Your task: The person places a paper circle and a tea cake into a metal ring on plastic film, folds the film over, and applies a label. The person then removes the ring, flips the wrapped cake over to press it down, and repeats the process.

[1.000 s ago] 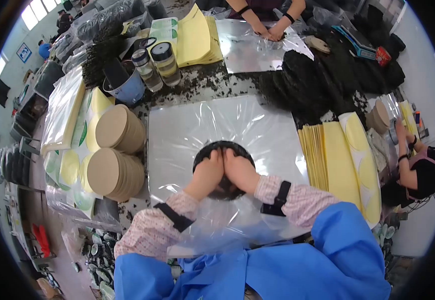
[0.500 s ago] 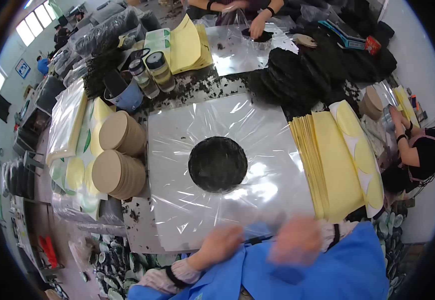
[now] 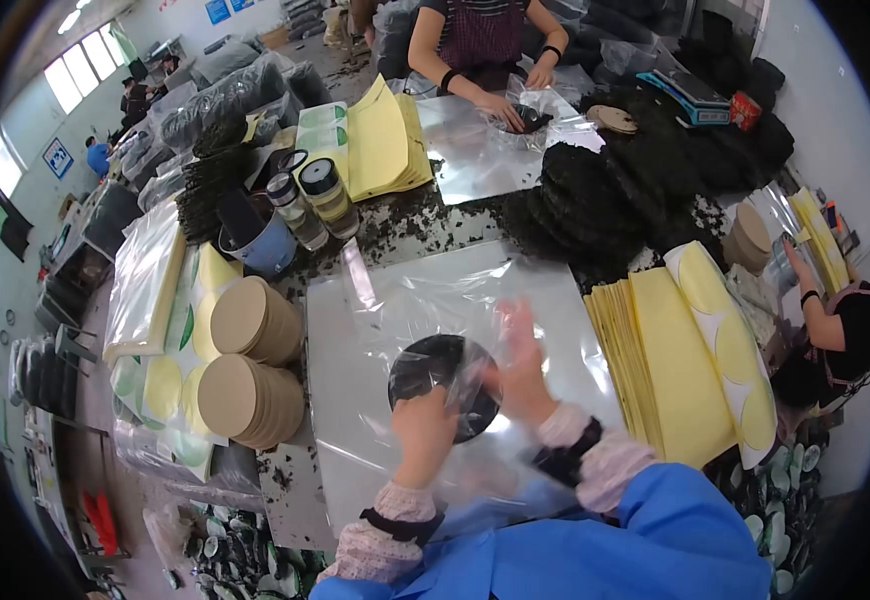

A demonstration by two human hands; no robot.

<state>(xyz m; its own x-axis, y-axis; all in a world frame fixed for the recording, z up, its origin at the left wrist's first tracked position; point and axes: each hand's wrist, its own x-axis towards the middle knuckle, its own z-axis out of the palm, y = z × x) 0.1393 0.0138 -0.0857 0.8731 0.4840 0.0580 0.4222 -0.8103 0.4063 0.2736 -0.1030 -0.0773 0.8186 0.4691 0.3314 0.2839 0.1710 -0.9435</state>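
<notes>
Left hand [image 3: 425, 432] and right hand [image 3: 527, 375] back over dark disc [image 3: 427, 365], clear film [image 3: 440, 290] lifted

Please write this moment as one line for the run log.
left hand: over near edge of black disc; right hand: blurred, beside disc, hold unclear; clear film: partly over disc; brown stacks: left

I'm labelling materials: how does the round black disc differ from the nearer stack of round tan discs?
The round black disc lies on the shiny grey sheet; the nearer stack of round tan discs stands left of that sheet. Clear plastic film and the left hand partly cover the black disc; the tan stack's face is bare. The tan stack shows many layered edges; the black disc, one dark face. Both are round.
</notes>
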